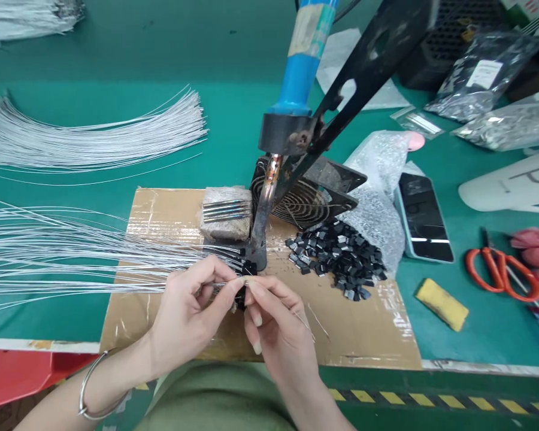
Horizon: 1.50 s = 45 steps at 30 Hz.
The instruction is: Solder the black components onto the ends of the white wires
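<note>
The left hand (191,308) and the right hand (281,317) are meeting over the near middle of a cardboard sheet (377,341), their fingertips almost touching. On each hand the thumb and forefinger are pressing together, pinching a slender piece (246,282) between them — the fingertips are covering most of it, so its exact form is too small to tell. The right hand's other fingers are curling loosely beneath.

Just beyond the fingertips, white wires (170,258) are running in from the left across the cardboard, their dark ends lying close together. A soldering iron (299,84) with a blue handle is leaning in from the far side, its metal tip pointing down just beyond those ends. To the left of the tip, a grey block (224,230) is bearing several thin metal rods (227,211).

A pile of small black pieces (341,257) is sitting to the right of the hands, with bubble wrap (377,185) lying just beyond it. Farther right, a phone (424,218), a yellow sponge (442,304) and orange-handled scissors (498,269) are resting on the green tabletop (233,114) — while another bundle of white strands (139,143) is lying at the far left.
</note>
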Each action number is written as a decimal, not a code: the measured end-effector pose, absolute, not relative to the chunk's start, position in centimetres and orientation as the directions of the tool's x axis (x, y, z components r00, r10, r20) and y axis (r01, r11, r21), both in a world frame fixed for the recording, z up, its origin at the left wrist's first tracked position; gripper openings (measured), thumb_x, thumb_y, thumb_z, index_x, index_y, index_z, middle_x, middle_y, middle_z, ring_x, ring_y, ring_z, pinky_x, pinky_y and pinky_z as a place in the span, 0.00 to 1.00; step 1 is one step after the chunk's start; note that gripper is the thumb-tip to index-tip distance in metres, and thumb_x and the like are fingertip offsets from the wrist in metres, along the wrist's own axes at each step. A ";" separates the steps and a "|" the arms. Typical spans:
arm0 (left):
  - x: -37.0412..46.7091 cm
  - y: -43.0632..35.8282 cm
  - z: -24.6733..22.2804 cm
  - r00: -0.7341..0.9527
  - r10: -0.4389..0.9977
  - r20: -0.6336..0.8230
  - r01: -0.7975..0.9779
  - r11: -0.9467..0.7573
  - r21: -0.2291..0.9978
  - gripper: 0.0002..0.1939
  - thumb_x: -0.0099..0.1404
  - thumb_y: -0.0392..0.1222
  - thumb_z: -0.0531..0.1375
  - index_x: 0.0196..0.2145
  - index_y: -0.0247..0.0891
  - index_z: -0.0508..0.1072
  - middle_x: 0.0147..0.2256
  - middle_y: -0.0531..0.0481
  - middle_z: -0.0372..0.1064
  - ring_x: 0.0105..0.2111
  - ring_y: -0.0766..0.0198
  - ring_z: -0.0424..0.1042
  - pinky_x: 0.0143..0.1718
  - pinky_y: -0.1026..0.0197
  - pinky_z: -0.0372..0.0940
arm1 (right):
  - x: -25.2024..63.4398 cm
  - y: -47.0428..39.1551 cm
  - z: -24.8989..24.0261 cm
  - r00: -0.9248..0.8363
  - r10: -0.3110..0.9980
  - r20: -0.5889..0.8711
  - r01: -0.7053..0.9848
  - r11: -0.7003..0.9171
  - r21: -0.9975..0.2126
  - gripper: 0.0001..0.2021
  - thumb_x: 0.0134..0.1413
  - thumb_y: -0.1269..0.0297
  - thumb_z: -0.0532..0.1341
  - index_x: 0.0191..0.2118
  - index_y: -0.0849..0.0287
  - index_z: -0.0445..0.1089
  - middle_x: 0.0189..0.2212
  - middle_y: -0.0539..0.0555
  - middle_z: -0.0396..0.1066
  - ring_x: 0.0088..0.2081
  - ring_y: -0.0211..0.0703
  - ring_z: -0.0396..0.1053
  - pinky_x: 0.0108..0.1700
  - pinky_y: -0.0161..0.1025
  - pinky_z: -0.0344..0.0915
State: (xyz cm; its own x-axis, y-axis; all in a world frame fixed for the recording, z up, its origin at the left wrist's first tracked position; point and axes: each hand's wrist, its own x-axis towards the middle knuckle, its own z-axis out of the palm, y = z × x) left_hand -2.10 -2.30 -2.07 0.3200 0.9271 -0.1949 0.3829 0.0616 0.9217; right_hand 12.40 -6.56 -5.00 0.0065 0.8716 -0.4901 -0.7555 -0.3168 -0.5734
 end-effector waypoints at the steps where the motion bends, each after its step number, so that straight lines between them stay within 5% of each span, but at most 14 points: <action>1: -2.1 -2.3 -2.1 0.318 0.926 -0.201 0.380 0.070 0.923 0.11 0.75 0.43 0.60 0.34 0.37 0.74 0.22 0.55 0.67 0.20 0.69 0.52 0.21 0.62 0.46 | 12.4 -6.5 -5.0 0.004 0.872 -0.490 -0.757 -0.318 -0.571 0.09 0.52 0.57 0.77 0.31 0.58 0.84 0.17 0.44 0.66 0.12 0.27 0.59 0.12 0.24 0.63; 8: -2.1 -2.1 -2.0 0.289 0.926 -0.242 0.348 0.134 0.928 0.12 0.75 0.45 0.61 0.34 0.38 0.74 0.23 0.55 0.66 0.21 0.69 0.54 0.22 0.63 0.47 | 12.7 -6.7 -5.3 0.022 0.898 -0.439 -0.709 -0.295 -0.640 0.12 0.57 0.53 0.74 0.39 0.57 0.86 0.21 0.48 0.71 0.17 0.32 0.64 0.14 0.27 0.69; 19: -2.2 -2.1 -1.8 0.302 0.923 -0.236 0.347 0.124 0.930 0.11 0.75 0.45 0.61 0.34 0.38 0.74 0.23 0.55 0.67 0.21 0.68 0.55 0.23 0.64 0.50 | 12.8 -7.2 -5.8 0.108 0.912 -0.396 -0.564 -0.272 -0.780 0.07 0.59 0.57 0.74 0.36 0.54 0.85 0.19 0.47 0.74 0.16 0.34 0.70 0.17 0.29 0.71; 45: -2.4 -2.0 -1.7 0.360 0.915 -0.181 0.409 0.019 0.912 0.10 0.74 0.40 0.60 0.33 0.37 0.75 0.22 0.57 0.64 0.21 0.70 0.52 0.21 0.64 0.48 | 14.7 -6.4 -5.7 -0.068 0.894 -0.442 -0.589 -0.394 -0.706 0.08 0.55 0.58 0.76 0.31 0.56 0.84 0.23 0.47 0.74 0.17 0.33 0.70 0.16 0.28 0.69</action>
State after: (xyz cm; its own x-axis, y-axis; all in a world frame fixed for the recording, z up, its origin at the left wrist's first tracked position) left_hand -2.43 -2.04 -1.69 0.3602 0.9152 -0.1809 0.4091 0.0193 0.9123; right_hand 14.70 -6.44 -5.67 -0.0679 0.8943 -0.4422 -0.5891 -0.3937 -0.7057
